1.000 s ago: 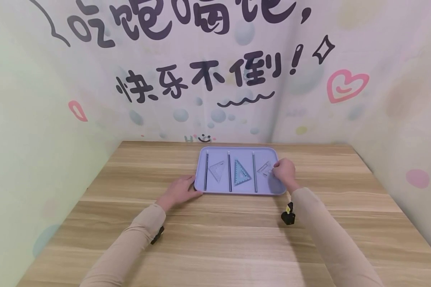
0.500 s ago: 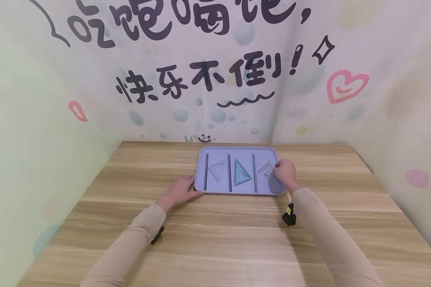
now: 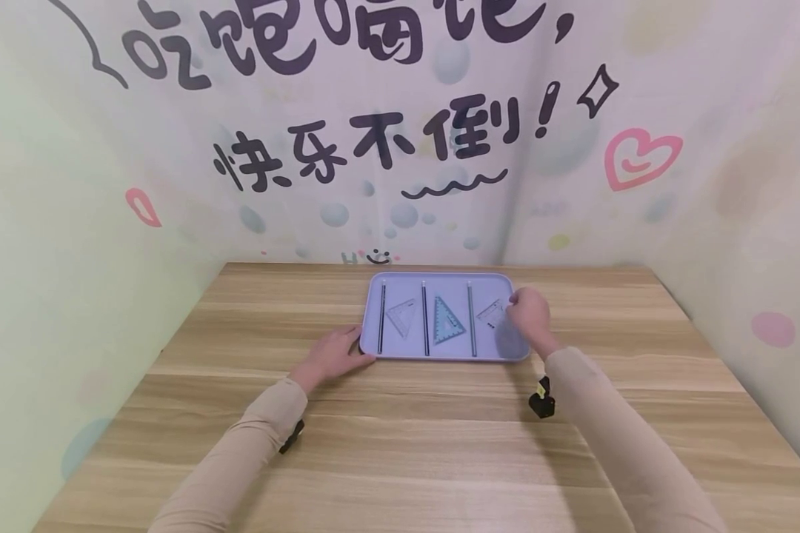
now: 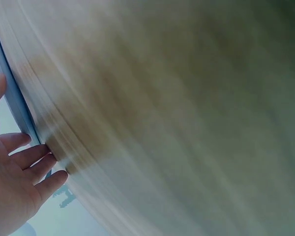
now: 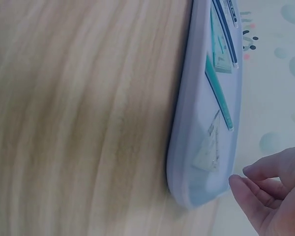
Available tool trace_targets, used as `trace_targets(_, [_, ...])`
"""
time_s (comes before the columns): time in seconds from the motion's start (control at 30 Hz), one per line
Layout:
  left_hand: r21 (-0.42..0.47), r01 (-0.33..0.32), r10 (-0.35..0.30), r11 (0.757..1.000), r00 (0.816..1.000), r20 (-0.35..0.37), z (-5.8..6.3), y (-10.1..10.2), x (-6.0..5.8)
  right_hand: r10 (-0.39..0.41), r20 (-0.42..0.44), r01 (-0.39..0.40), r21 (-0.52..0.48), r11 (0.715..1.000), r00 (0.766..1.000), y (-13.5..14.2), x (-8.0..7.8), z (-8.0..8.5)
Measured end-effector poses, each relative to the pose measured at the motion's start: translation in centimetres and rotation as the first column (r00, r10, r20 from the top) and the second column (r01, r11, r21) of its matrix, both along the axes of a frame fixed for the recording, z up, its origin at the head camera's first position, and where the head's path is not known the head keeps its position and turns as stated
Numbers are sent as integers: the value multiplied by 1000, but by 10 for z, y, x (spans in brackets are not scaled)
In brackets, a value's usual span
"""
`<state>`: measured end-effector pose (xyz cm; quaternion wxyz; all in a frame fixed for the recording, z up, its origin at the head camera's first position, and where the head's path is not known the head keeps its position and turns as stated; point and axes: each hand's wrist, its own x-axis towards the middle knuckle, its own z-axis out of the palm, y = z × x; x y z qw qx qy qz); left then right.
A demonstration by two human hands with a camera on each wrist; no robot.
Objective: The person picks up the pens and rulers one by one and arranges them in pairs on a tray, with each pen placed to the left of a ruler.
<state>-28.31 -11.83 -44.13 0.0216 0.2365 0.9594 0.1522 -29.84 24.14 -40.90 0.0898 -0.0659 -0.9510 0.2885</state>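
A pale lilac tray [image 3: 407,286] lies at the far side of the table. On it three pencils stand as rough columns: a dark left pencil [image 3: 382,318], a dark middle pencil [image 3: 426,318] and a teal pencil [image 3: 472,320]. Between and beside them lie a clear set square [image 3: 402,317], a blue set square [image 3: 441,330] and a small clear set square [image 3: 490,314]. My left hand [image 3: 333,354] rests against the tray's left front corner, fingers extended. Over the right rim hovers my right hand [image 3: 532,320], its thumb and forefinger bent near each other with a gap and nothing between them [image 5: 278,194].
The wood-grain table [image 3: 407,444] runs up to a printed curtain [image 3: 273,222] behind the tray. A black device [image 3: 542,403] hangs under the right wrist, and another black device [image 3: 292,437] shows beside the left forearm.
My right hand has shifted slightly to the right, uncovering a little more of the small clear set square. The left hand stays at the tray's corner.
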Motion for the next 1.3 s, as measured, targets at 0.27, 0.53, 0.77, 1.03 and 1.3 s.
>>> trace_targets(0.27, [1, -4, 4, 1000, 1000, 8, 0, -2, -1, 68, -57, -63, 82, 995, 996, -2, 5, 7])
trace_targets(0.53, [22, -6, 5, 1000, 1000, 16, 2, 0, -1, 173, -93, -148, 226, 963, 981, 0, 14, 7])
trace_targets(0.77, [15, 2, -2, 1000, 1000, 16, 3, 2, -3, 270, -159, -217, 285, 934, 950, -1, 30, 5])
trace_targets(1.03, [25, 14, -15, 1000, 1000, 10, 3, 3, -4, 372, -199, -310, 282, 908, 907, -2, 58, -2])
trace_targets(1.3, [-5, 4, -4, 1000, 1000, 25, 3, 3, -3, 438, -172, -363, 344, 866, 882, 9, 76, -11])
